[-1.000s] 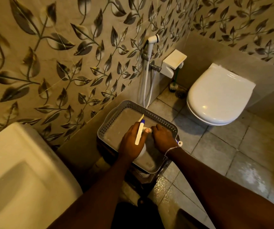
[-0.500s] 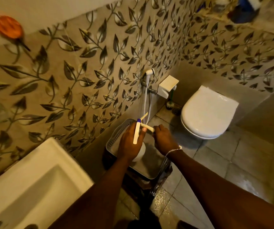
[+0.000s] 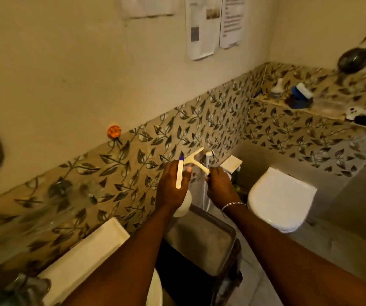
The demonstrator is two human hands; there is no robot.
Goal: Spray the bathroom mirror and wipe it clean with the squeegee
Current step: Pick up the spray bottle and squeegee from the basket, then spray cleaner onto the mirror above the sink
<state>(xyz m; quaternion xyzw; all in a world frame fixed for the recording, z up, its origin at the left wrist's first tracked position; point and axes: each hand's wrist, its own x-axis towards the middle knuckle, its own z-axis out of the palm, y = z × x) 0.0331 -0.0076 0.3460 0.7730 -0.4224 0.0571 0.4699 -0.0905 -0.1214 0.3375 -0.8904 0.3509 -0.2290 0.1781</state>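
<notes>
Head view: my left hand point(image 3: 173, 186) wraps the spray bottle point(image 3: 183, 205) above the basket point(image 3: 226, 226). My right hand point(image 3: 220, 186) pinches the squeegee point(image 3: 196, 161) by its handle; it looks light, stiff plastic, probably slippery when wet.

White squeegee point(image 3: 196, 161); white toilet point(image 3: 280, 198); leaf-patterned tiles point(image 3: 199, 129).

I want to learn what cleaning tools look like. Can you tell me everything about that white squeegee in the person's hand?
The squeegee is T-shaped and looks like pale white plastic. Its long, thin blade bar runs slanting from upper right to lower left, and a straight handle reaches down to the right hand, which grips its end. It is held up in the air in front of the leaf-patterned wall tiles, above the grey basket. Its edge strip is too blurred to describe.
</notes>
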